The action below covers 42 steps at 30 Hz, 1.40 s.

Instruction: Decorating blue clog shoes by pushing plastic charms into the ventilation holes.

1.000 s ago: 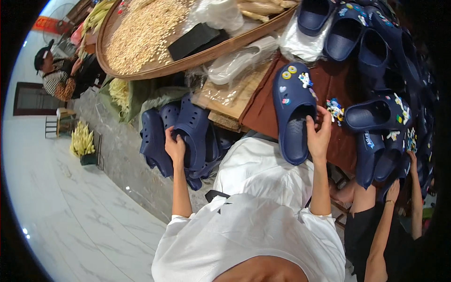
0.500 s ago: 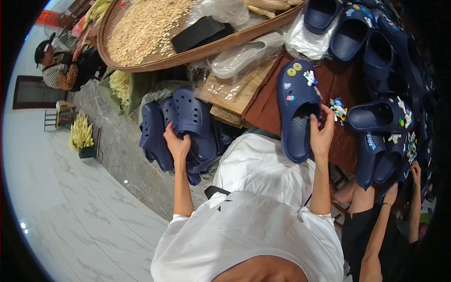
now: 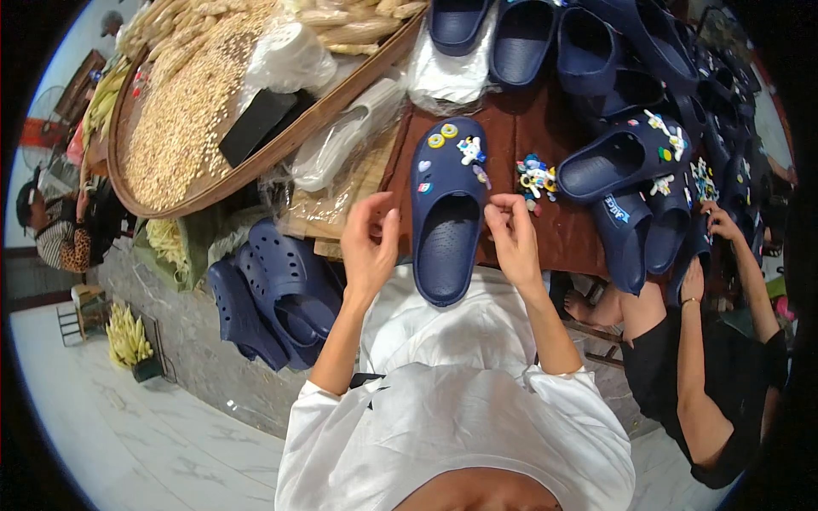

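A navy clog (image 3: 449, 221) decorated with small charms lies upright before me, toe pointing away, its heel over my white-clothed lap. To its left is my left hand (image 3: 369, 249), empty, thumb and fingers apart and loosely bent. My right hand (image 3: 515, 243) is close at the clog's right edge, fingers loosely curled with a gap to the thumb. Whether its thumb touches the clog, I cannot tell. A small heap of colourful shoe charms (image 3: 537, 177) rests on the brown cloth (image 3: 503, 136) beyond that hand.
Undecorated navy clogs (image 3: 294, 285) are at my left, beside a round woven tray (image 3: 128, 192) of corn kernels holding a black phone-like slab (image 3: 262, 126). Decorated clogs (image 3: 618, 162) pile up at right. A co-worker's hand (image 3: 692, 281) is there; another person (image 3: 64, 230) sits far left.
My left hand has left the undecorated clogs and come beside the decorated one. My right hand has let go of the clog's opening and moved to its right edge. The view has shifted right.
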{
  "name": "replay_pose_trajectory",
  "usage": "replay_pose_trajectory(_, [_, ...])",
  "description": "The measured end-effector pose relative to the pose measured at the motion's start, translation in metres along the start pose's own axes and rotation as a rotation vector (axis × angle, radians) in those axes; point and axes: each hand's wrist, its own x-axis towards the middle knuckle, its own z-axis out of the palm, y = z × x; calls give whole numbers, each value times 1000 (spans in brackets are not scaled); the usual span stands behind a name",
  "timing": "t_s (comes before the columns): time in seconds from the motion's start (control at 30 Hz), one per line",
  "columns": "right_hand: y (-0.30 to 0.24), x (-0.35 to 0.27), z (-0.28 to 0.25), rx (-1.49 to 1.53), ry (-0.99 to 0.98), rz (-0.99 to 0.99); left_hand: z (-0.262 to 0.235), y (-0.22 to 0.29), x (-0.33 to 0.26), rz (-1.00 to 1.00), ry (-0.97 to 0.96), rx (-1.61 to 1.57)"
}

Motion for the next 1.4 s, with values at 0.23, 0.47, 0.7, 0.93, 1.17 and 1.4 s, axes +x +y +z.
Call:
replay_pose_trajectory(0.23, [8,55,6,-21,-29,80,37,-10,48,-203,-198,20])
replay_pose_trajectory(0.47, [-1,58,3,-269,-33,-69,34,-12,51,-230,-282,-32])
replay_pose_trajectory(0.7, [-7,56,4,-434,-28,-306,36,13,54,124,-341,227])
replay_pose_trajectory(0.93, [-5,57,8,-523,-5,-403,38,11,54,241,-340,286])
replay_pose_trajectory(1.17, [8,64,9,-527,82,-468,38,7,57,239,-372,285])
replay_pose_trajectory(1.4, [24,61,-1,-128,44,-73,38,8,52,291,-284,216])
